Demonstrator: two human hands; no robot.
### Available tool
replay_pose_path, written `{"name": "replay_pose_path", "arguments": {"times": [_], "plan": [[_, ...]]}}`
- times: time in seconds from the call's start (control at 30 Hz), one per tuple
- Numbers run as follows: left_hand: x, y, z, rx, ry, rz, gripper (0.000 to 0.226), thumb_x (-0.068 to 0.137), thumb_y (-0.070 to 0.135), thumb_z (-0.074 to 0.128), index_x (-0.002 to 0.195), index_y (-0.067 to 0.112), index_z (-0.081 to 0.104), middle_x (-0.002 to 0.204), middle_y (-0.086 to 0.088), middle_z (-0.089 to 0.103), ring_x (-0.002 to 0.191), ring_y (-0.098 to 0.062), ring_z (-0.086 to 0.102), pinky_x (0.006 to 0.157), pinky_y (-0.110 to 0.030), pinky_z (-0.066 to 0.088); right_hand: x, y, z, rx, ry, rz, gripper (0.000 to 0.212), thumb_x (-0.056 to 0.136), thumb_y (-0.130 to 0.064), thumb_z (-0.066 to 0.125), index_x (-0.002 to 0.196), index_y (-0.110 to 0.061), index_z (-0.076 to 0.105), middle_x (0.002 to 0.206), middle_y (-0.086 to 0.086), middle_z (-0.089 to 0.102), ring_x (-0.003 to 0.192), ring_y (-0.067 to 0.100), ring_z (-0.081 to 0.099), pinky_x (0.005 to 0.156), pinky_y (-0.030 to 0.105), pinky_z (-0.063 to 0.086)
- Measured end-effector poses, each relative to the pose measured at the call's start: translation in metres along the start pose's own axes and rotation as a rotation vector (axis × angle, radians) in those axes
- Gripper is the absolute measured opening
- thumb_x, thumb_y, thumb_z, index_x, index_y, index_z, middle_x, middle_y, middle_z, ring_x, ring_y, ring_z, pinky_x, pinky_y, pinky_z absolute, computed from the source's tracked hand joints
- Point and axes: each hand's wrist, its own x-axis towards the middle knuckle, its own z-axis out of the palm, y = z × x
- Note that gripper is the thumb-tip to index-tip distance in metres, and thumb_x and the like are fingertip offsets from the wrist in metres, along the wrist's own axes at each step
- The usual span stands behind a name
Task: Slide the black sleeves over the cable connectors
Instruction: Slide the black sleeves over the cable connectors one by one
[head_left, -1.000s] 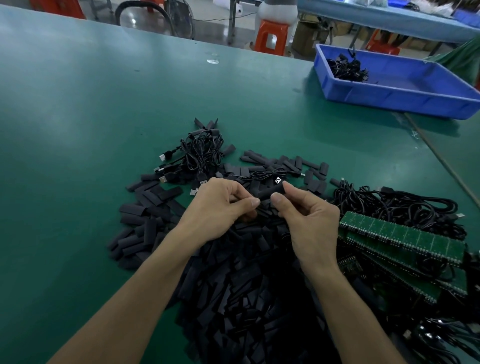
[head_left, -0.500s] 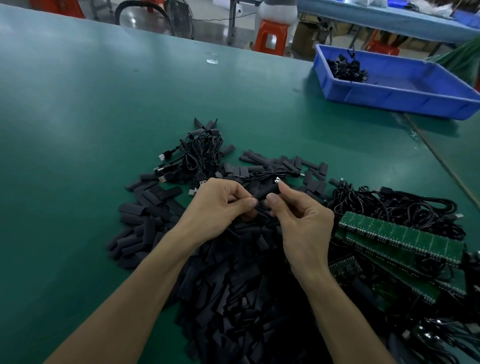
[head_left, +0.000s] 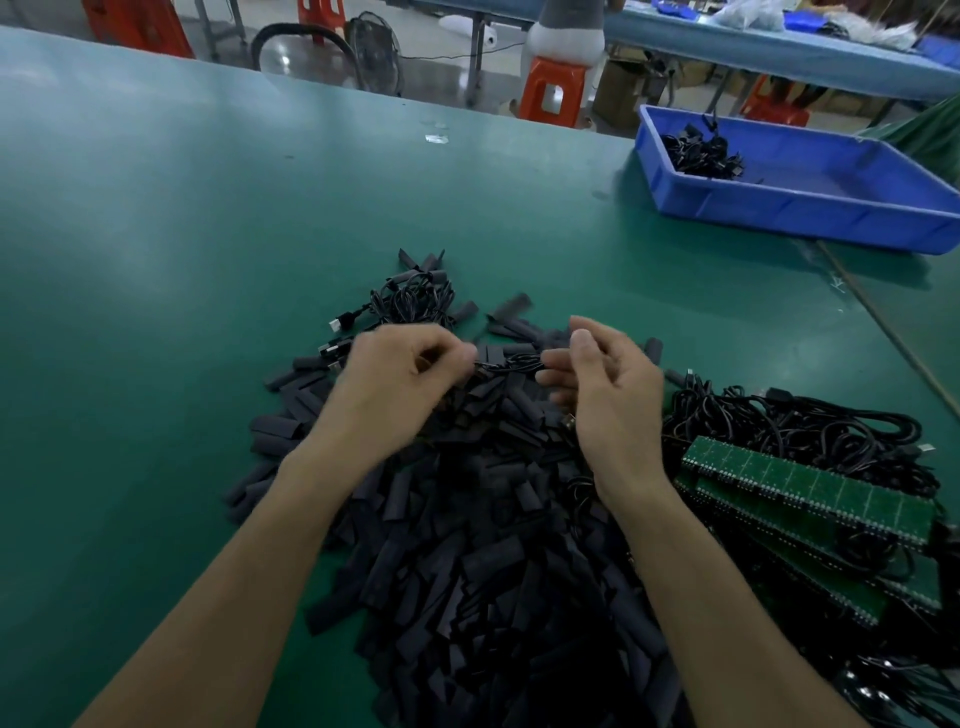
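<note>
- The left hand (head_left: 400, 384) and the right hand (head_left: 605, 400) are now hovering apart above the pile of black sleeves (head_left: 467, 571); half a second ago they were meeting thumb to thumb over it.
- A thin black cable (head_left: 511, 365) is now stretching across the gap between them, just above the far part of the pile.
- The left hand is pinching the cable's left end, with its fingers curled and its thumb pressing on the forefinger.
- The cable's other end is reaching the right hand's fingertips (head_left: 553, 361), but the thumb is lifting clear. Motion blur makes it impossible to tell whether that hand is gripping.
- The short sleeve held between the thumbs earlier is no longer showing clearly.
- The pile is lying where it was on the green table (head_left: 156, 260), between a bundle of cables (head_left: 410, 306) and the circuit boards (head_left: 810, 499).
- The blue tray (head_left: 810, 208) is sitting lower in the view than before.
</note>
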Motion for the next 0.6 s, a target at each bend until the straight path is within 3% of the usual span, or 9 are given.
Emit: {"name": "replay_pose_path", "arguments": {"times": [0.07, 0.13, 0.23, 0.3, 0.37, 0.5, 0.6], "plan": [[0.012, -0.003, -0.005, -0.052, 0.151, -0.069, 0.019, 0.096, 0.032, 0.066, 0.078, 0.030, 0.071, 0.064, 0.019, 0.067, 0.053, 0.007, 0.056, 0.052, -0.006, 0.040, 0.009, 0.002, 0.004, -0.361, -0.134, -0.081, 0.030, 0.102, -0.022, 0.056, 0.131, -0.020, 0.063, 0.102, -0.010, 0.072, 0.092, -0.005, 0.064, 0.089, 0.016, 0.051], [0.029, -0.007, -0.007, -0.032, 0.235, -0.150, 0.020, 0.097, 0.032, 0.064, 0.080, 0.025, 0.073, 0.061, 0.014, 0.064, 0.047, 0.007, 0.051, 0.049, -0.005, 0.037, 0.016, 0.002, 0.012, -0.725, -0.315, -0.166, 0.041, 0.101, -0.025, 0.058, 0.142, -0.022, 0.056, 0.133, -0.001, 0.062, 0.123, 0.012, 0.053, 0.109, 0.028, 0.040], [0.058, -0.013, -0.008, 0.027, 0.306, -0.231, 0.023, 0.096, 0.032, 0.064, 0.087, 0.014, 0.077, 0.064, 0.011, 0.062, 0.052, 0.006, 0.052, 0.055, -0.009, 0.037, 0.021, 0.001, 0.026, -1.090, -0.472, -0.235, 0.041, 0.101, -0.037, 0.056, 0.141, -0.030, 0.055, 0.143, 0.002, 0.051, 0.133, 0.029, 0.037, 0.110, 0.043, 0.030], [0.075, -0.018, -0.007, 0.062, 0.318, -0.268, 0.027, 0.096, 0.030, 0.064, 0.087, 0.008, 0.077, 0.072, 0.000, 0.069, 0.065, -0.006, 0.059, 0.069, -0.021, 0.043, 0.021, 0.002, 0.030, -1.162, -0.473, -0.259, 0.032, 0.101, -0.036, 0.056, 0.131, -0.029, 0.063, 0.136, 0.003, 0.054, 0.128, 0.029, 0.039, 0.107, 0.042, 0.030], [0.088, -0.022, -0.006, 0.100, 0.318, -0.303, 0.031, 0.096, 0.028, 0.063, 0.081, 0.005, 0.075, 0.077, -0.011, 0.072, 0.070, -0.018, 0.060, 0.072, -0.027, 0.045, 0.022, 0.004, 0.032, -1.163, -0.418, -0.289, 0.025, 0.099, -0.033, 0.059, 0.122, -0.026, 0.066, 0.129, 0.004, 0.056, 0.124, 0.029, 0.043, 0.104, 0.041, 0.032], [0.101, -0.027, 0.001, 0.163, 0.247, -0.380, 0.033, 0.098, 0.030, 0.061, 0.078, 0.007, 0.073, 0.081, -0.017, 0.071, 0.072, -0.024, 0.056, 0.082, -0.035, 0.053, 0.025, 0.009, 0.034, -1.262, -0.494, -0.310, 0.039, 0.102, -0.030, 0.053, 0.140, -0.030, 0.050, 0.137, 0.005, 0.049, 0.129, 0.031, 0.039, 0.108, 0.045, 0.031], [0.101, -0.029, 0.005, 0.167, 0.255, -0.346, 0.032, 0.100, 0.026, 0.059, 0.090, 0.000, 0.075, 0.087, -0.017, 0.073, 0.077, -0.024, 0.059, 0.085, -0.034, 0.051, 0.026, 0.008, 0.035, -1.276, -0.486, -0.349, 0.030, 0.103, -0.025, 0.051, 0.131, -0.032, 0.061, 0.131, 0.003, 0.053, 0.125, 0.028, 0.042, 0.107, 0.042, 0.034]]}}
